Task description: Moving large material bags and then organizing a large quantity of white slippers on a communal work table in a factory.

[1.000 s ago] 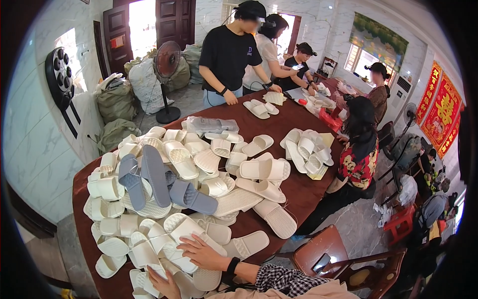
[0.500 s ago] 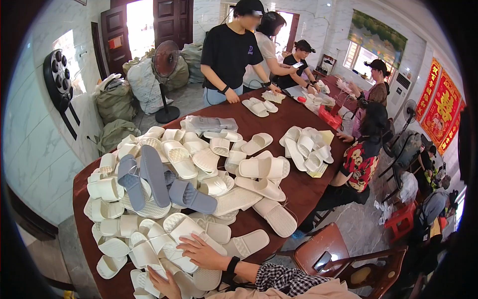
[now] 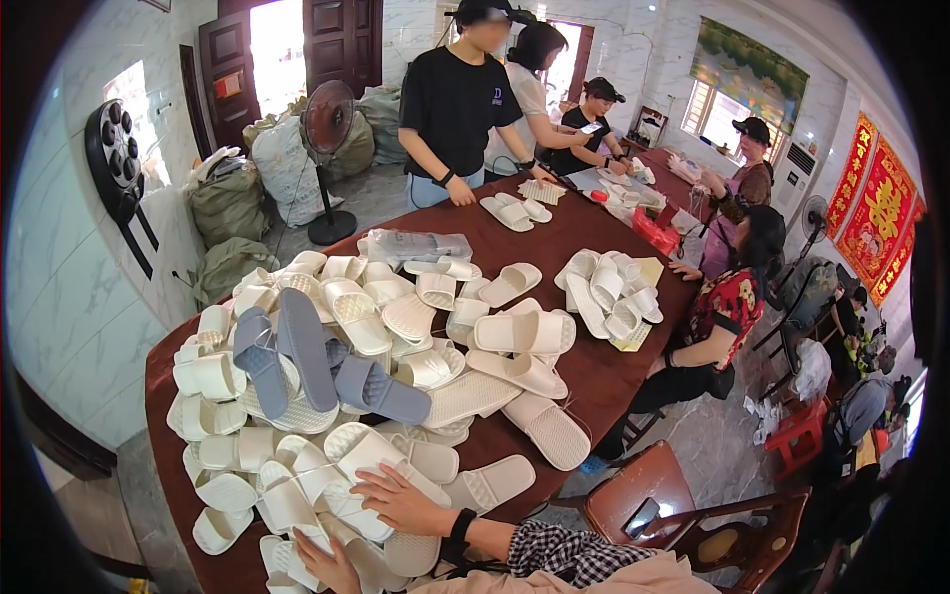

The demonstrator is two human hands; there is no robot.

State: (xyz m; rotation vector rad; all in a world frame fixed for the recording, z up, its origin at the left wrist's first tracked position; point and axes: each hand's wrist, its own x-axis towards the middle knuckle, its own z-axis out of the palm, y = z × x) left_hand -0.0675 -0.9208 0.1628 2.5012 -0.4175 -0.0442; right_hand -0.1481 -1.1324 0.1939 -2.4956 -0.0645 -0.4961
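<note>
Cream slide slippers lie in a loose pile on the brown-covered table (image 3: 594, 396). My right hand (image 3: 404, 503) rests with fingers spread on a cream slipper (image 3: 366, 450) at the near side of the pile. Lower and to the left, my left hand (image 3: 327, 562) lies against another cream slipper (image 3: 289, 505), its thumb and fingers apart. Neither hand lifts anything. Blue-grey slippers (image 3: 384, 389) lie on top of the pile, beyond my hands.
A clear plastic bag (image 3: 416, 247) lies behind the pile. More slippers (image 3: 614, 292) sit at the right table edge. A wooden chair (image 3: 638, 495) holding a phone (image 3: 643, 517) stands at my right. Several people work around the table; a fan (image 3: 330, 129) and sacks stand beyond.
The seated person in the floral shirt has shifted to the right and the head has turned. My hands and the slippers under them have not visibly moved.
</note>
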